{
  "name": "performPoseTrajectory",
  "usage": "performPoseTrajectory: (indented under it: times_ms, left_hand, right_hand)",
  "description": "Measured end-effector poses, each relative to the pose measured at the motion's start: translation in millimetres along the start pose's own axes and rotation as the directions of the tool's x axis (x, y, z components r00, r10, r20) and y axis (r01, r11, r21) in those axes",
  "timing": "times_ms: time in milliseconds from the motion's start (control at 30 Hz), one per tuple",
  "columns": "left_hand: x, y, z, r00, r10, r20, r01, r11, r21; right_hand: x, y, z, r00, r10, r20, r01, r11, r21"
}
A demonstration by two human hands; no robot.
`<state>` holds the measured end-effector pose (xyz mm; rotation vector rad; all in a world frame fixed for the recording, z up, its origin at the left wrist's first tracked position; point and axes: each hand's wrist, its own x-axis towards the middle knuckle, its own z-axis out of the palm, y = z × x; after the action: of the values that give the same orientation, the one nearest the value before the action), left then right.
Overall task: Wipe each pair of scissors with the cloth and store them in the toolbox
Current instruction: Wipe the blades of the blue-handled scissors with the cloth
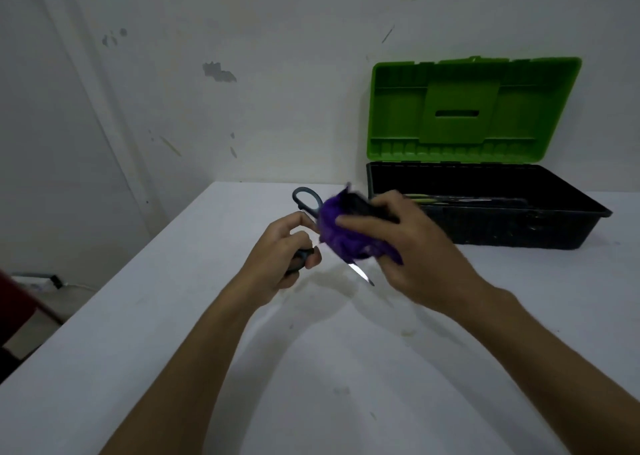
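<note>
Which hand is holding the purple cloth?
The right hand presses the cloth around the blades; the left hand only grips the scissors by a handle.

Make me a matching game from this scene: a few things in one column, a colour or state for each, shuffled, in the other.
Things:
1. cloth
2. toolbox lid
3. scissors
4. table

Descriptions:
A. green, standing open
B. white, bare in front
C. purple, bunched in the right hand
D. grey handles, held by the left hand

Pairs: 1-C, 2-A, 3-D, 4-B
</note>
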<state>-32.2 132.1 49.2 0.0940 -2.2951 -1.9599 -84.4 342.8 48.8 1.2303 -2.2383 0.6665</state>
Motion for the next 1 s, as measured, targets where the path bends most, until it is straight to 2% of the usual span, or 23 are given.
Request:
performPoseTrajectory:
  times_ms: [67,100,267,367,500,667,733,800,900,1000]
  left_hand:
    - [-4,-1,-1,0.999,0.010,0.050,-0.010,1.000,-0.002]
    - [-5,-2,-3,0.998,0.014,0.059,-0.014,1.000,0.000]
    - [-6,-11,-12,1.000,-0.007,-0.010,0.007,0.999,0.031]
    - [-2,-13,-6,0.999,-0.019,-0.027,0.021,0.998,0.052]
    - [-2,-11,4,0.998,-0.023,-0.053,0.023,1.000,-0.012]
    - [-5,-15,-13,0.977,0.015,-0.214,-0.031,0.997,-0.074]
    - [-5,-17,-19,0.959,0.089,-0.269,-0.081,0.996,0.041]
    - [-7,-18,-20,0.944,0.184,-0.275,-0.122,0.966,0.226]
    - [-8,-24,-22,0.936,0.309,-0.169,-0.201,0.863,0.464]
    - [-11,-25,-19,0.939,0.329,-0.102,-0.222,0.805,0.550]
  right_hand:
    - [-2,3,8,0.995,-0.040,0.092,0.040,0.999,0.002]
    - [-3,9,9,0.996,-0.023,0.089,0.023,1.000,0.000]
    - [-11,34,-2,0.977,0.201,-0.065,-0.207,0.974,-0.094]
    - [-15,20,-6,0.986,0.132,-0.099,-0.141,0.986,-0.084]
    - [-16,-7,14,0.990,0.017,0.142,-0.012,0.999,-0.037]
    - [-31,12,14,0.967,0.090,0.239,-0.071,0.994,-0.085]
    - [-38,25,4,0.963,0.140,0.231,-0.117,0.987,-0.109]
    - [-41,34,-6,0.974,0.178,0.137,-0.168,0.982,-0.084]
    - [-33,38,-19,0.981,0.191,-0.036,-0.192,0.981,-0.015]
    - [-23,31,-26,0.979,0.155,-0.131,-0.158,0.987,-0.010]
